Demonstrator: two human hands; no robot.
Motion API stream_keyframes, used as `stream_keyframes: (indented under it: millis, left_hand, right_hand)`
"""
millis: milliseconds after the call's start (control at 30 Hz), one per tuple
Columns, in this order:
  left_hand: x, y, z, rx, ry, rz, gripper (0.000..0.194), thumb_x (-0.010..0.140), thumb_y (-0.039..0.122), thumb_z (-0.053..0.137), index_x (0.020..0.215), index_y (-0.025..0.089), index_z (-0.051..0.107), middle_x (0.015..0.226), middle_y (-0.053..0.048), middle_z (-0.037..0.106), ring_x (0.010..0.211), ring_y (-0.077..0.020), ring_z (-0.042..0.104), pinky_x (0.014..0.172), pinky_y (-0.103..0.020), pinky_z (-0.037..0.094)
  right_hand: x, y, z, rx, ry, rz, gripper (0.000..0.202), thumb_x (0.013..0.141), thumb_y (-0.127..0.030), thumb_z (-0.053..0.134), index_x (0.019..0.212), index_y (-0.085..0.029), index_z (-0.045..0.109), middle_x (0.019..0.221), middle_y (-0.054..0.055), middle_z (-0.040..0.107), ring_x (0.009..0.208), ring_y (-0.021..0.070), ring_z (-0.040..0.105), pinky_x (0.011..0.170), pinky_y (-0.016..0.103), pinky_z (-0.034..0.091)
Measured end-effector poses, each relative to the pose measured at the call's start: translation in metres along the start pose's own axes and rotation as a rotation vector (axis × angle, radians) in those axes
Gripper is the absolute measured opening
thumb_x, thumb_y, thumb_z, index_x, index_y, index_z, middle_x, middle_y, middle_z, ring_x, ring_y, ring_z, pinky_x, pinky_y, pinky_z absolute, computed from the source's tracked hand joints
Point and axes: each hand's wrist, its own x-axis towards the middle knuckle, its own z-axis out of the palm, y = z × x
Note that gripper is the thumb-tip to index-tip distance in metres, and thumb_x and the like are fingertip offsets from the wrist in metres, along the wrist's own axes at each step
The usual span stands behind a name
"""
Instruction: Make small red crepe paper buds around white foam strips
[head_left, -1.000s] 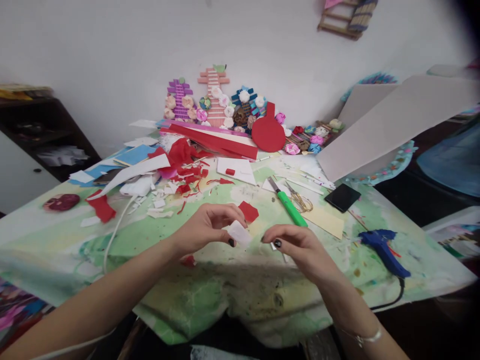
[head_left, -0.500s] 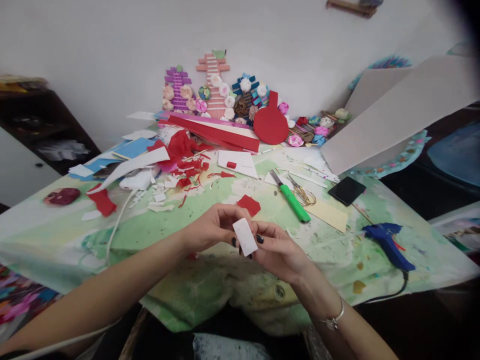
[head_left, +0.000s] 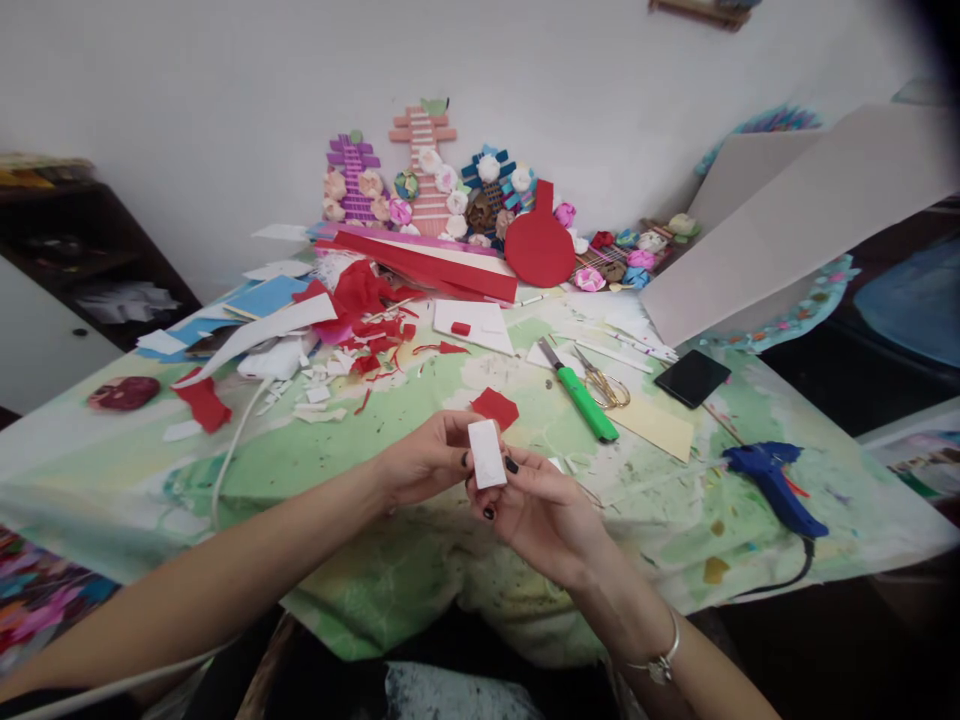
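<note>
A small white rectangular block (head_left: 487,455) is held up between my two hands over the front part of the table. On its left side, my left hand (head_left: 427,458) pinches it with thumb and fingers. My right hand (head_left: 551,510) grips it from the right, thumb along its side and fingers curled beneath. The block's underside is hidden. Just behind it on the tablecloth lies a red scrap (head_left: 495,407). To the right are a green utility knife (head_left: 585,400) with its blade out and gold-handled scissors (head_left: 604,385).
A blue glue gun (head_left: 776,485) and a black flat device (head_left: 692,379) lie at the right. Red and white scraps (head_left: 367,330) are heaped on the left, near a white cable (head_left: 232,450). Decorated craft pieces (head_left: 427,170) and a red paddle shape (head_left: 540,248) stand along the wall.
The white block has turned to a more upright angle and risen slightly. My right-hand fingers have shifted around its lower edge, while both hands keep hold of it.
</note>
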Motion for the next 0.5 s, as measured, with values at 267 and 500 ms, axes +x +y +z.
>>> stream_keyframes:
  millis: [267,500]
  left_hand:
    - [0.001,0.003,0.0,-0.014,-0.015,-0.051,0.032,0.064,0.031,0.083,0.08,0.01,0.066,0.07,-0.005,0.065,0.051,-0.0134,0.063,0.05,-0.023,0.054]
    - [0.005,-0.005,0.002,-0.073,0.026,0.041,0.021,0.073,0.029,0.076,0.081,0.012,0.065,0.059,-0.002,0.063,0.044,-0.0111,0.056,0.046,-0.025,0.053]
  right_hand:
    - [-0.001,0.003,0.002,-0.004,-0.003,-0.031,0.015,0.067,-0.025,0.075,0.076,-0.016,0.067,0.078,0.004,0.066,0.065,0.0123,0.055,0.064,0.024,0.046]
    - [-0.002,0.013,-0.001,-0.083,0.064,-0.187,0.021,0.085,-0.034,0.061,0.078,-0.015,0.067,0.078,0.006,0.069,0.066,0.0127,0.058,0.063,0.025,0.045]
